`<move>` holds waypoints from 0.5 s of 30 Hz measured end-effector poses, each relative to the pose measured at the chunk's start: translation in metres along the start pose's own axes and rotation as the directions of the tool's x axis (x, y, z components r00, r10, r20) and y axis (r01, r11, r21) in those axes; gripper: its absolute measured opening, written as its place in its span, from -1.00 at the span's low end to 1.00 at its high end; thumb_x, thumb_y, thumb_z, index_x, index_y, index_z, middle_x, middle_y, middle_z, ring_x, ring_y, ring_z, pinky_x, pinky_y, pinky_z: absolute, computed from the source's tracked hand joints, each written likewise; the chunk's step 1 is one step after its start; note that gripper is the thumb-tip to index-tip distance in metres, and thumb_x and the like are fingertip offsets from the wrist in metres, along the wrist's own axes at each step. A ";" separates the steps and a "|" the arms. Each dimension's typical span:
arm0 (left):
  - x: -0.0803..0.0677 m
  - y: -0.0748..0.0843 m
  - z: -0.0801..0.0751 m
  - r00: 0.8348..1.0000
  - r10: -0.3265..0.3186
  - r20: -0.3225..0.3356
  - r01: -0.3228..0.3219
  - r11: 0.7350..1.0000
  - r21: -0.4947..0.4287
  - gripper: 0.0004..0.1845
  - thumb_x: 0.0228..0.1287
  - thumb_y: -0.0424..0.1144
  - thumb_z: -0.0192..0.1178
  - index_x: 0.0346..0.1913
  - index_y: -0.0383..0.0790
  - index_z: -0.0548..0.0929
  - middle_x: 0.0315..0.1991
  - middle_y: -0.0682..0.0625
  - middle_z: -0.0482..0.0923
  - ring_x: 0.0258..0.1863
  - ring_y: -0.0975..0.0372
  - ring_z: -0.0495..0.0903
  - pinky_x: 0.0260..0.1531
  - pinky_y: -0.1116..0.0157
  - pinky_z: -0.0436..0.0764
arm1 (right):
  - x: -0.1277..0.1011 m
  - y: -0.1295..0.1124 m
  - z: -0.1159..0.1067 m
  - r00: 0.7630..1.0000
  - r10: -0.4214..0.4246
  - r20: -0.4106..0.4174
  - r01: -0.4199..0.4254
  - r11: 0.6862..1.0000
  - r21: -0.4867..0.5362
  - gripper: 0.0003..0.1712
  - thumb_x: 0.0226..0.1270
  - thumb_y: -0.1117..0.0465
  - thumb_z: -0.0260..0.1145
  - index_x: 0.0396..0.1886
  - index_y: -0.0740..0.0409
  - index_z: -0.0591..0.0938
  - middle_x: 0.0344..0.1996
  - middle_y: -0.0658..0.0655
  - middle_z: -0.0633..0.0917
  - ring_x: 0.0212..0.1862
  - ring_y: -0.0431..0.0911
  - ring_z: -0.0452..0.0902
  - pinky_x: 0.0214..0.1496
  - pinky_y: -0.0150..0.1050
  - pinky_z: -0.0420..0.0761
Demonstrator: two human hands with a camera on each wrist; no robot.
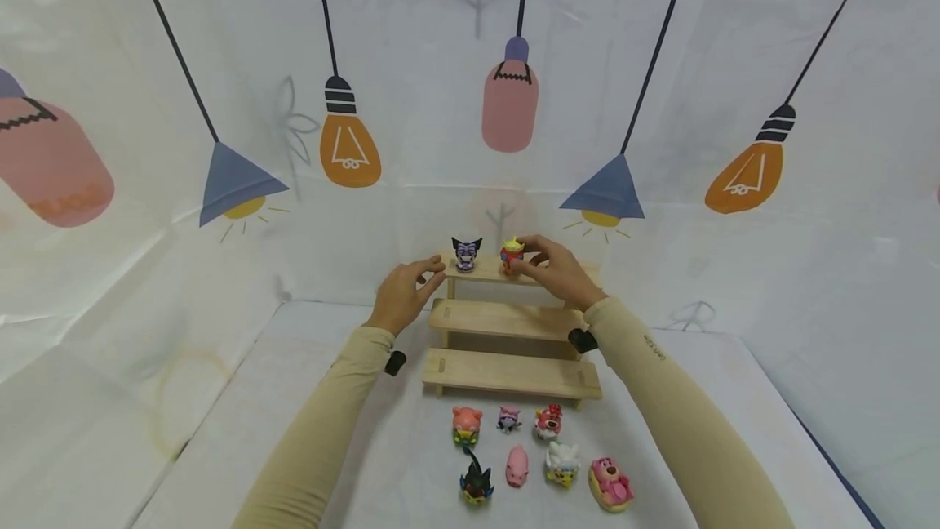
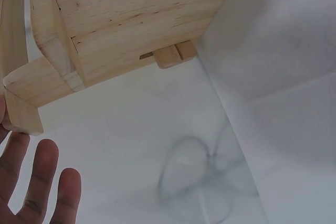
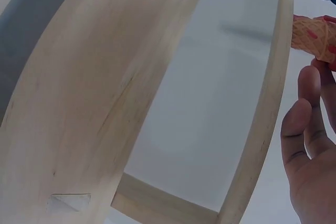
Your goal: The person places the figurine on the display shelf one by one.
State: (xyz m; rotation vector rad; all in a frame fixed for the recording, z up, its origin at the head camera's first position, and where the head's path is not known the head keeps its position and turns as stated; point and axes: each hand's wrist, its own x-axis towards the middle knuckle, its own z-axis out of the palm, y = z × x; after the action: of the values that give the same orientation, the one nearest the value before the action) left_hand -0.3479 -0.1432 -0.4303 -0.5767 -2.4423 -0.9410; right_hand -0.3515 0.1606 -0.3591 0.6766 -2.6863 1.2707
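The right hand [image 1: 560, 269] was curled round a small red and yellow figure [image 1: 512, 255], which was pinched between thumb and fingertips on the top step of a three-tier wooden riser [image 1: 507, 320]; in the right wrist view the fingers [image 3: 310, 145] were seen bent beside a ribbed orange part of the toy [image 3: 315, 36]. The left hand [image 1: 402, 292] was held with loosely straightened fingers whose tips touched the left end of the top step, and nothing was gripped by it; in the left wrist view the fingertips [image 2: 44, 174] were seen just under the near corner of the wood. For the step in hand, a good result was judged to depend on the figure being lowered flat onto its base, squared to the front and kept a little apart from the purple and black figure [image 1: 466, 254] standing just to its left, while the riser was steadied by the left hand so that no nudge could topple either piece. The grip was best loosened only once the toy stood by itself. The riser was of pale, unfinished pine with visible grain, knots and slotted joints. The figures looked like hard, glossy moulded plastic, rounded and squat. Seven more of them [image 1: 517, 465] lay in two rows on the white cloth-covered worktop [image 1: 242, 398], near the lowest step. A soft, creased backdrop [image 1: 411, 64] printed with lamps and bulbs was hung behind.
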 end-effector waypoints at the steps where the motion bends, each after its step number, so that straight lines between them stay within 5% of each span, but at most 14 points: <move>1: 0.000 0.000 0.000 1.000 -0.002 0.003 0.002 1.000 0.004 -0.67 0.49 0.00 0.22 0.12 -0.08 0.76 0.26 0.10 0.59 -0.19 0.16 0.70 -0.27 0.15 0.66 | 0.000 0.000 0.000 1.000 -0.002 -0.002 0.002 1.000 0.002 -0.40 0.44 0.05 0.39 0.39 0.10 0.50 0.17 0.20 0.63 0.01 0.09 0.59 0.05 0.00 0.58; 15: 0.000 0.005 -0.002 1.000 -0.026 0.016 0.026 1.000 -0.007 -0.66 0.49 0.01 0.21 0.11 -0.09 0.75 0.27 0.12 0.59 -0.20 0.15 0.69 -0.27 0.14 0.65 | -0.015 0.010 -0.023 0.999 -0.023 0.023 0.022 0.999 0.033 -0.38 0.44 0.01 0.38 0.41 0.06 0.49 0.27 0.11 0.59 0.10 0.06 0.56 0.08 0.11 0.57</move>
State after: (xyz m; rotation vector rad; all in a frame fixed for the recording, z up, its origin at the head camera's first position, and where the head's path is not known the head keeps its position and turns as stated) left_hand -0.3445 -0.1409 -0.4265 -0.5580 -2.4668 -0.9599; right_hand -0.3449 0.1886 -0.3548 0.7284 -2.6733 1.3128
